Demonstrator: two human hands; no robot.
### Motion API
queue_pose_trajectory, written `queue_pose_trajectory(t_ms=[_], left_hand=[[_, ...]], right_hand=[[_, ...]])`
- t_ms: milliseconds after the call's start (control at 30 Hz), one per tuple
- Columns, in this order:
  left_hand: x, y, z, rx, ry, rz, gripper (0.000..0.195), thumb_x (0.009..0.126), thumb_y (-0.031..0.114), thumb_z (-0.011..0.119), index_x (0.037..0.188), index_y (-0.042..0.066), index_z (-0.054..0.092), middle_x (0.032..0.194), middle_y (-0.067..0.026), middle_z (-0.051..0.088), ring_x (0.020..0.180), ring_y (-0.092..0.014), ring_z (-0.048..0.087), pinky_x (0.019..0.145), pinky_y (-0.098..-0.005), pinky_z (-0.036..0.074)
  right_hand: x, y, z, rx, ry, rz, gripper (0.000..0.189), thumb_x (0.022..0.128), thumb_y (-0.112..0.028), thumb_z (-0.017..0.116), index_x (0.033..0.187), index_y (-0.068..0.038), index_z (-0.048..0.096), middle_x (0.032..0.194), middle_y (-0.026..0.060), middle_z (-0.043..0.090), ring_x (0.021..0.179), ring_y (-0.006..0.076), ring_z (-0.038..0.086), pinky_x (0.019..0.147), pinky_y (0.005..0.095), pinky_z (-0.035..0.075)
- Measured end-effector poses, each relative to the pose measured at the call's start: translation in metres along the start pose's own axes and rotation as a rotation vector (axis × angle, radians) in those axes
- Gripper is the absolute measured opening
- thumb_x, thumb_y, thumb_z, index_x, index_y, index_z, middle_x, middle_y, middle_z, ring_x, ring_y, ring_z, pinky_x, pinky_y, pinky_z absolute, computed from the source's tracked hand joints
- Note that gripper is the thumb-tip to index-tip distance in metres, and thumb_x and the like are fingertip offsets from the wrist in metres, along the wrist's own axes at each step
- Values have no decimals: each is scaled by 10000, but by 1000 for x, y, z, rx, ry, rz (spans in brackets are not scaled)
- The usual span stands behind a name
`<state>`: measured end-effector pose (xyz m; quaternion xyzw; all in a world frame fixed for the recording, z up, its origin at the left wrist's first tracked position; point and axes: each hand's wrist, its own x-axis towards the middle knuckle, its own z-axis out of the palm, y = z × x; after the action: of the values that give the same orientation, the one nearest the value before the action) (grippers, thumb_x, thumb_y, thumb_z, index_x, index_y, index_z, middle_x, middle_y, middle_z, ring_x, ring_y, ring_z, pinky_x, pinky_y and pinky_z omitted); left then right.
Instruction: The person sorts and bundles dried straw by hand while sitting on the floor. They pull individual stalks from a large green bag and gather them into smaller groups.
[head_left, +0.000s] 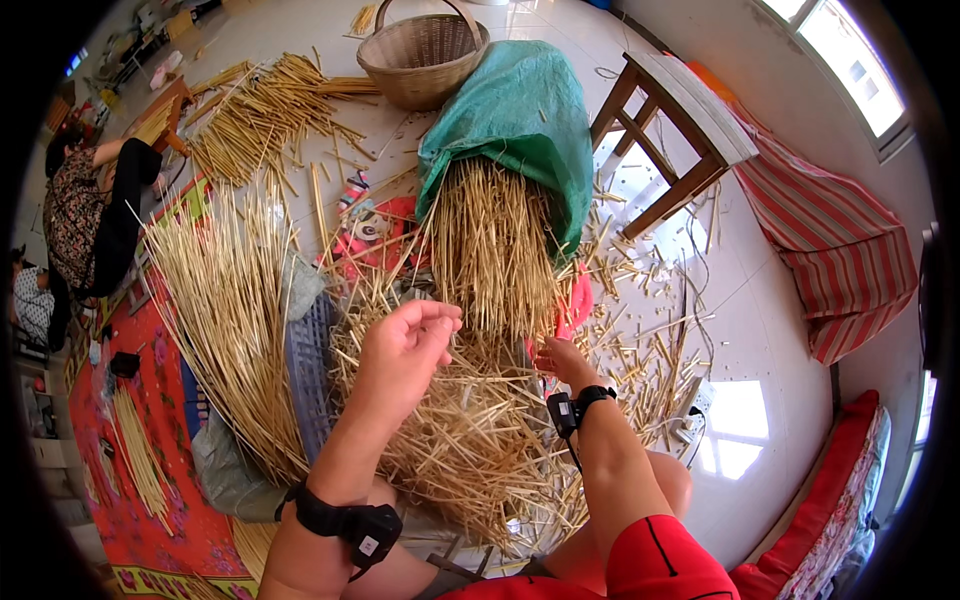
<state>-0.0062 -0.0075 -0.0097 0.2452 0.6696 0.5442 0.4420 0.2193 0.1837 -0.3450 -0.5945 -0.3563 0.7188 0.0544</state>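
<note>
My left hand (409, 349) is raised over a heap of loose straw (465, 442), thumb and fingertips close together; whether a thin stalk is pinched between them I cannot tell. Farther right, my right hand (562, 361) reaches toward the lower edge of a bundle of straw stalks (491, 247), beside a pink-red object (577, 300); its fingertips are partly hidden. The bundle spills from a green woven sack (517, 97). Left of the heap, long pale stalks (225, 322) lie gathered by a blue-grey plastic basket (309, 367). Black devices are strapped on both my forearms.
A wicker basket (424, 56) stands behind the sack, with piled cut stalks (262, 120) to its left. A wooden stool (675, 127) is at the upper right. Cut pieces and a power strip (694, 412) lie on the right floor. Two people sit at the far left near a red floral mat (150, 450).
</note>
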Motion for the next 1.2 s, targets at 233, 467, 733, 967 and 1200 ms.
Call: queue_pose_trajectory(t_ms=[233, 467, 733, 967, 1200], left_hand=[[4, 0, 3, -3, -29, 22, 188, 896, 118, 521, 1039, 22, 596, 945, -26, 632, 642, -35, 510, 561, -169, 394], [4, -1, 3, 30, -39, 73, 193, 898, 128, 528, 1044, 24, 601, 951, -33, 637, 648, -46, 521, 554, -169, 413], [1, 2, 1, 26, -48, 96, 196, 889, 109, 533, 1030, -10, 598, 901, -56, 635, 634, -77, 551, 584, -214, 451], [3, -7, 1, 49, -56, 125, 210, 884, 143, 552, 1024, -5, 604, 830, -45, 620, 623, -82, 562, 564, -217, 444], [7, -14, 4, 97, -70, 154, 222, 873, 168, 575, 1005, -6, 617, 755, -33, 607, 596, -79, 571, 526, -225, 437]], right_hand=[[-17, -49, 28, -195, 175, -290, 324, 844, -132, 542, 1110, 53, 518, 860, 152, 646, 581, 212, 643, 466, 287, 504], [-48, -93, 35, -702, 183, -350, 387, 760, -100, 669, 1080, 74, 537, 767, 128, 660, 557, 212, 659, 447, 265, 497], [-122, -132, 40, -643, -78, -125, 213, 770, -139, 687, 688, 55, 656, 675, 108, 665, 547, 165, 657, 435, 231, 486], [-181, -142, 52, -716, -191, -140, 287, 837, -159, 587, 727, 102, 635, 725, 153, 667, 566, 197, 656, 485, 249, 500], [-202, -126, 26, -1108, 36, -354, 300, 826, -177, 534, 646, 51, 608, 581, 113, 623, 506, 177, 614, 516, 295, 494]])
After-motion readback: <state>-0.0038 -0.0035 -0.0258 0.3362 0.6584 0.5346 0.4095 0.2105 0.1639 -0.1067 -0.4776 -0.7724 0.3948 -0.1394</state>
